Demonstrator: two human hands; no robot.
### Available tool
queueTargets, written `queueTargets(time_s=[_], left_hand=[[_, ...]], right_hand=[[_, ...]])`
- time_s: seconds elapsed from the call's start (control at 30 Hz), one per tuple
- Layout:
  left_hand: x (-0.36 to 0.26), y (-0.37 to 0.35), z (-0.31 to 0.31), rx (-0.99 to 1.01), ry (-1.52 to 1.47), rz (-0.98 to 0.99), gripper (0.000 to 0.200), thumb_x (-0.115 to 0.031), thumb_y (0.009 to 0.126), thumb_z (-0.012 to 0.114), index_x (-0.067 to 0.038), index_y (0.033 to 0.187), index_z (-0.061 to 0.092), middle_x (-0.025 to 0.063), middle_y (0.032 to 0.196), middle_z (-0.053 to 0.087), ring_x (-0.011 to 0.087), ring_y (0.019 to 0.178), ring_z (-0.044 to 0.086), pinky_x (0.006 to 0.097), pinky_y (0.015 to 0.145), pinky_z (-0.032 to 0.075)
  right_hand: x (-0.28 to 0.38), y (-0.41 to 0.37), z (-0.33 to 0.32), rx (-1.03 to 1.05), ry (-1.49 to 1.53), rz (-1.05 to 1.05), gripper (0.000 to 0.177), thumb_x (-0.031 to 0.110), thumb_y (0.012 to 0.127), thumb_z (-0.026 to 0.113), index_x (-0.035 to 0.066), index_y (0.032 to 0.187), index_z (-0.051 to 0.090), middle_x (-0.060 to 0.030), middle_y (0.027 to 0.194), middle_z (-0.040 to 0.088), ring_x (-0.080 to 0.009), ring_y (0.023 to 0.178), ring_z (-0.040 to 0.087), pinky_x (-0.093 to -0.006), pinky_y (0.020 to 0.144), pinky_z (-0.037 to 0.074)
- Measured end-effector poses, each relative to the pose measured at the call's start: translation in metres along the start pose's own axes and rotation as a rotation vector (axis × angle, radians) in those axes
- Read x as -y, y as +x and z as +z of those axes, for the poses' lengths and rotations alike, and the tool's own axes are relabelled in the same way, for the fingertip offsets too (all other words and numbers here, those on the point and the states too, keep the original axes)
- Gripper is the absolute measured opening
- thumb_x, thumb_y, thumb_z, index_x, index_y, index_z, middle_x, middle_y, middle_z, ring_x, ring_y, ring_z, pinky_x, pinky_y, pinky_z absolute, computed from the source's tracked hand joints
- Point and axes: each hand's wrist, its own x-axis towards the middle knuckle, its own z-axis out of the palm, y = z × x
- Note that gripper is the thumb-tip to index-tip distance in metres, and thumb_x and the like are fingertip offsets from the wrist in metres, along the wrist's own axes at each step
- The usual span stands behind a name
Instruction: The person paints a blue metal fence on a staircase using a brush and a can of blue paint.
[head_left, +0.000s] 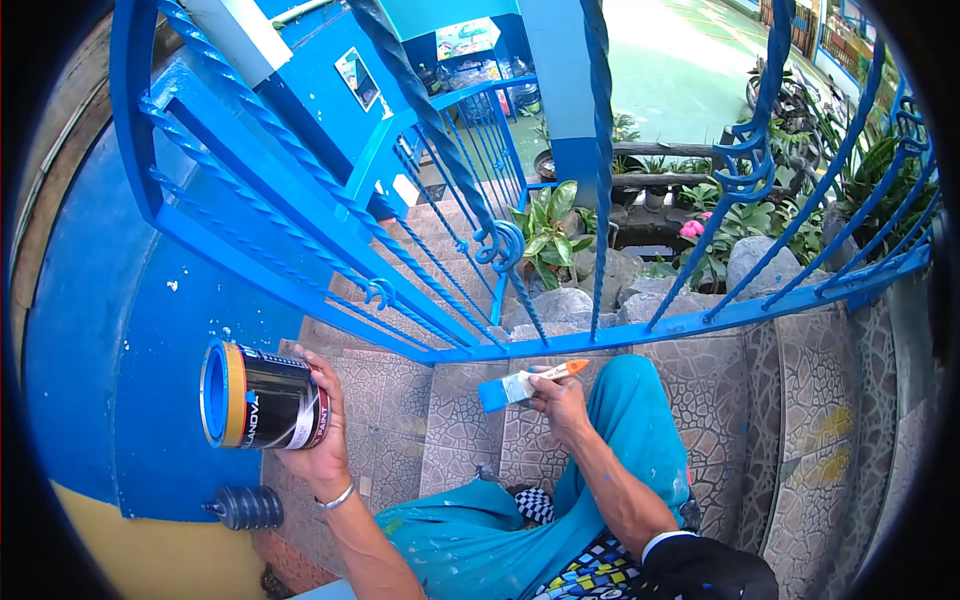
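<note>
My left hand is closed around a black paint can with a yellow rim, tipped on its side so its blue-coated mouth faces left. In my right hand is a paintbrush, gripped near the middle; its bristles are blue and point left, its orange handle end points right. The brush is apart from the can. Just beyond both hands runs the blue metal railing with twisted bars. Neither the brush nor the can touches it, as far as I can see.
Patterned stone-tile steps surround my seated legs in teal trousers. A dark plastic bottle lies by the blue and yellow wall at left. Past the railing are rocks, leafy plants and lower stairs.
</note>
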Motion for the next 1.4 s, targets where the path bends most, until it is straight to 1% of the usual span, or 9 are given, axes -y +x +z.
queueTargets(time_s=[0.23,0.4,0.5,0.6,0.7,0.83,0.97,1.13,1.4], left_hand=[[-0.005,0.0,-0.003,0.013,0.005,-0.013,0.086,-0.035,0.09,0.077,0.0,0.16,0.044,0.0232,0.158,0.049,0.0402,0.148,0.045,0.0614,0.119,0.044],[-0.001,-0.003,-0.002,0.03,0.03,-0.012,0.087,-0.033,0.087,0.078,0.001,0.159,0.044,0.0237,0.156,0.05,0.0407,0.149,0.044,0.0609,0.119,0.044],[-0.004,-0.005,-0.001,0.025,0.043,0.0,0.086,-0.033,0.087,0.079,0.001,0.158,0.044,0.0238,0.156,0.05,0.0413,0.148,0.045,0.0606,0.119,0.044],[-0.003,-0.006,0.001,0.023,0.055,0.011,0.086,-0.034,0.087,0.079,0.001,0.158,0.045,0.0239,0.156,0.05,0.0419,0.148,0.045,0.0603,0.119,0.044],[0.0,-0.009,0.002,0.024,0.084,0.026,0.086,-0.035,0.087,0.08,0.001,0.158,0.046,0.0239,0.157,0.051,0.0419,0.147,0.046,0.0599,0.119,0.045],[0.011,-0.019,0.016,0.052,0.064,0.033,0.086,-0.039,0.086,0.08,0.0,0.155,0.051,0.0233,0.155,0.054,0.0415,0.146,0.048,0.0589,0.118,0.046],[0.012,-0.021,0.023,0.009,0.118,0.115,0.082,-0.055,0.089,0.071,-0.005,0.153,0.058,0.0223,0.153,0.059,0.0421,0.144,0.051,0.0585,0.116,0.047],[0.019,-0.03,0.037,0.019,0.085,0.144,0.089,-0.069,0.091,0.066,-0.005,0.152,0.057,0.0236,0.152,0.059,0.0444,0.143,0.052,0.0592,0.115,0.048],[0.046,-0.082,0.033,0.012,0.04,0.18,0.09,-0.068,0.091,0.064,-0.001,0.15,0.054,0.0256,0.145,0.06,0.0431,0.139,0.053,0.0585,0.114,0.048]], right_hand=[[0.014,-0.031,-0.034,0.013,-0.145,0.155,0.033,0.008,0.101,0.073,-0.006,0.13,0.063,-0.0173,0.116,0.077,-0.0239,0.1,0.079,-0.0352,0.08,0.068],[0.005,-0.051,-0.036,0.019,-0.16,0.136,0.034,0.003,0.099,0.076,-0.005,0.13,0.065,-0.0179,0.12,0.077,-0.0238,0.099,0.08,-0.0311,0.078,0.067],[0.005,-0.055,-0.042,0.064,-0.216,0.134,0.044,0.01,0.098,0.08,-0.007,0.135,0.063,-0.0171,0.121,0.077,-0.0234,0.106,0.077,-0.0381,0.09,0.065],[0.015,-0.06,-0.04,0.071,-0.144,0.147,0.037,0.005,0.1,0.076,-0.006,0.134,0.063,-0.017,0.12,0.076,-0.0233,0.1,0.079,-0.0319,0.082,0.068],[0.028,-0.068,-0.04,0.112,-0.018,0.152,0.04,0.005,0.101,0.075,-0.005,0.136,0.061,-0.0158,0.121,0.076,-0.0219,0.102,0.078,-0.0315,0.083,0.067],[0.037,-0.072,-0.052,0.213,0.107,0.135,0.04,0.009,0.103,0.073,-0.003,0.139,0.059,-0.015,0.124,0.074,-0.0256,0.109,0.076,-0.0406,0.09,0.068],[0.056,-0.082,-0.067,0.275,0.103,0.191,0.036,0.014,0.106,0.069,-0.001,0.137,0.061,-0.0162,0.125,0.075,-0.0305,0.11,0.077,-0.0468,0.092,0.067],[0.078,-0.081,-0.074,0.249,0.05,0.243,0.032,0.015,0.106,0.067,0.0,0.134,0.063,-0.0157,0.121,0.077,-0.0322,0.11,0.078,-0.0493,0.093,0.067],[0.112,-0.084,-0.071,0.295,0.065,0.172,0.032,0.003,0.102,0.068,-0.005,0.132,0.063,-0.0192,0.118,0.078,-0.032,0.104,0.08,-0.0469,0.088,0.07]])
